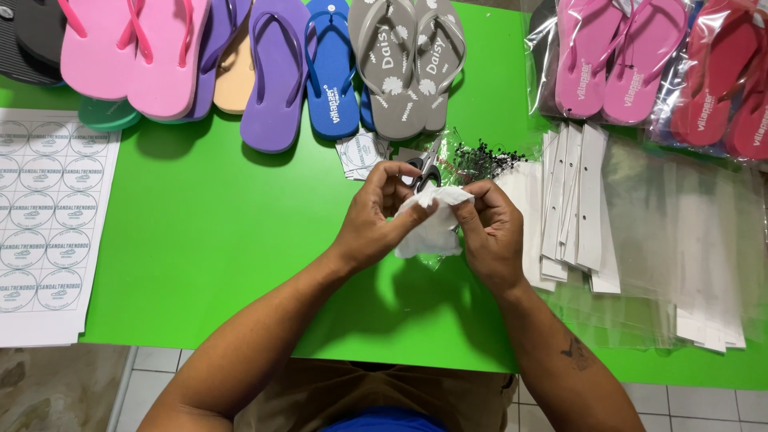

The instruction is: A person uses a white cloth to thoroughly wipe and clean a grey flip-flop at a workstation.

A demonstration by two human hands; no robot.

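Fingers [408,210] of the left hand [376,220] are closed on a small white bag [432,228], which is pinched at its top edge. The same white bag is gripped by the right hand [490,232], whose fingers are curled tight on the bag's other side. The bag is held up just above the green bench [224,232], in the middle, between the two hands.

Black-handled scissors [424,166] are seen lying just behind the hands, next to a clear packet of tiny black bits [484,160]. White card strips [576,200] are laid in a row to the right, with clear plastic sleeves [688,240] piled beside them. A sheet of round stickers [44,216] is placed at the left edge of the bench.

Flip-flops are lined up along the far side: a pink pair [132,48], a purple one [276,80], a blue one [332,72] and a grey pair with flowers [404,68]. More pink and red pairs [664,64] are kept wrapped in clear bags at the far right.
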